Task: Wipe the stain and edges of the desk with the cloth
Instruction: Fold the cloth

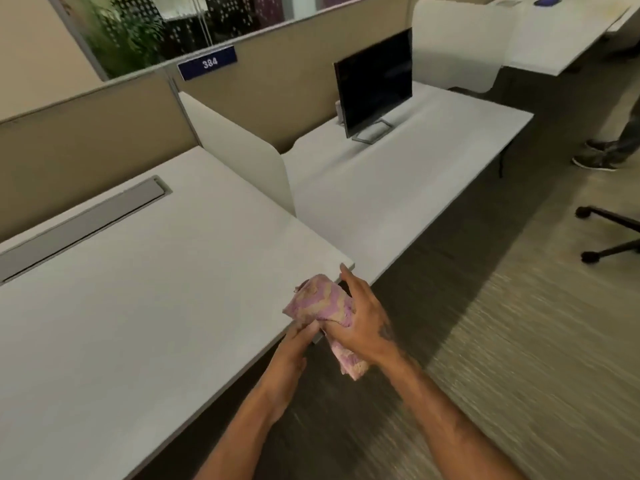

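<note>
A pink and tan patterned cloth (320, 304) is bunched up over the front right corner of the white desk (145, 299). Both of my hands hold it. My right hand (363, 317) wraps over the cloth from the right, its fingers reaching toward the desk's corner. My left hand (298, 344) pinches the cloth's lower edge from below, just off the desk's front edge. Part of the cloth hangs down below my right palm. I cannot make out a stain on the desk top.
A grey cable tray lid (83, 220) lies at the desk's back. A white divider (242, 147) separates it from the neighbouring desk with a dark monitor (375, 81). A chair base (613, 233) and a person's shoes (599, 154) are on the carpet at right.
</note>
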Demonstrator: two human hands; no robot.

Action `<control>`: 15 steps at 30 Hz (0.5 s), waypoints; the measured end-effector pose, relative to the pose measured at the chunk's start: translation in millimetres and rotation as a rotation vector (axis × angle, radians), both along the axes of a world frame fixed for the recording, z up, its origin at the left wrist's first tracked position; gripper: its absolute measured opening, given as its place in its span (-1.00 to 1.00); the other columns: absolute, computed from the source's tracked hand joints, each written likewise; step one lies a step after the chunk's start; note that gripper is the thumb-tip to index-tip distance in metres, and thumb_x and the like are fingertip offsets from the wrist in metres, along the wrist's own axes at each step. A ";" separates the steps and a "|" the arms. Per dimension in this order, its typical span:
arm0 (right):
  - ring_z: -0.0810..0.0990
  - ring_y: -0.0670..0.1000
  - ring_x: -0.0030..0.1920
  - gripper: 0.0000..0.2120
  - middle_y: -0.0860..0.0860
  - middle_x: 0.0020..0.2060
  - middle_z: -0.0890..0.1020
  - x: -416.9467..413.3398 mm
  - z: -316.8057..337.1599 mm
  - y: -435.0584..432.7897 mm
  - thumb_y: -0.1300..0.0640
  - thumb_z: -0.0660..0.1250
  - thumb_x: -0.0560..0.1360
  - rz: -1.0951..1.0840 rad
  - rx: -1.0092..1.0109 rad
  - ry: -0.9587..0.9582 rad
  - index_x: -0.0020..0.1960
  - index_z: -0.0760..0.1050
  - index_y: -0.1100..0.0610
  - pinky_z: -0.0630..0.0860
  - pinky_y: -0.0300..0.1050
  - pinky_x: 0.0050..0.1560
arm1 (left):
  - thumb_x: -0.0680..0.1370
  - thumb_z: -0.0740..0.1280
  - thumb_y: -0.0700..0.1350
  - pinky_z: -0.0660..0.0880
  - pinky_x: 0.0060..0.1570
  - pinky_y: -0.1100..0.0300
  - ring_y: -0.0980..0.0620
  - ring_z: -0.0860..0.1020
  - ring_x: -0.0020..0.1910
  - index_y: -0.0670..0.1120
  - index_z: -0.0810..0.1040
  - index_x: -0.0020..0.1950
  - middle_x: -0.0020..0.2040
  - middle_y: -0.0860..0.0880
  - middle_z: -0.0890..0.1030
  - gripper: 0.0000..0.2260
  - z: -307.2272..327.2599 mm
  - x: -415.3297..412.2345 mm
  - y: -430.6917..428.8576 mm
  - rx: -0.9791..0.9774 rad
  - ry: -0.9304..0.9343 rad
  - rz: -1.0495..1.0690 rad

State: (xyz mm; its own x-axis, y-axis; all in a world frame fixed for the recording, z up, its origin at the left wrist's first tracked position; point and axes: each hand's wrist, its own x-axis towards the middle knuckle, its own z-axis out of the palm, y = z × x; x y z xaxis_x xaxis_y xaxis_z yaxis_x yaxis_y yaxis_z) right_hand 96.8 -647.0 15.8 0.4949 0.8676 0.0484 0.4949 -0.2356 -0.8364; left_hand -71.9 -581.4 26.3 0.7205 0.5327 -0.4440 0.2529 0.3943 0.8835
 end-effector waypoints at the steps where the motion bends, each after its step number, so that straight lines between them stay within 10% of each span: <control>1: 0.36 0.02 0.48 0.07 0.01 0.51 0.33 2.3 6.5 -1.5 -0.38 0.43 0.29 0.021 -0.001 0.003 0.62 -0.04 -0.16 0.48 0.06 0.40 | 0.35 0.38 0.44 0.18 0.44 0.04 0.17 0.45 0.36 0.28 0.47 0.35 0.34 0.24 0.55 -0.40 3.9 4.4 -5.9 -0.025 -0.030 0.029; 15: 0.45 0.02 0.39 -0.15 -0.02 0.48 0.40 29.6 52.6 3.3 -0.10 0.51 0.47 0.159 0.004 0.134 0.61 0.12 -0.14 0.50 0.01 0.34 | 0.54 0.39 -0.09 0.56 0.19 -0.04 -0.19 0.62 0.22 -0.13 0.69 0.17 0.18 -0.22 0.66 -0.76 11.9 30.4 -33.3 -0.297 -0.271 0.482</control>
State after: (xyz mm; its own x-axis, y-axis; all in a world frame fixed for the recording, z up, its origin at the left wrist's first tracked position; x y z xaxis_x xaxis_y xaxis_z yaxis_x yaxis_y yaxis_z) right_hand 126.4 -643.6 68.4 0.3543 0.9351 -0.0049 0.4101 -0.1601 -0.8979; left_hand -41.5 -614.7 38.2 0.5378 0.7075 -0.4584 -0.2319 0.6469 0.7264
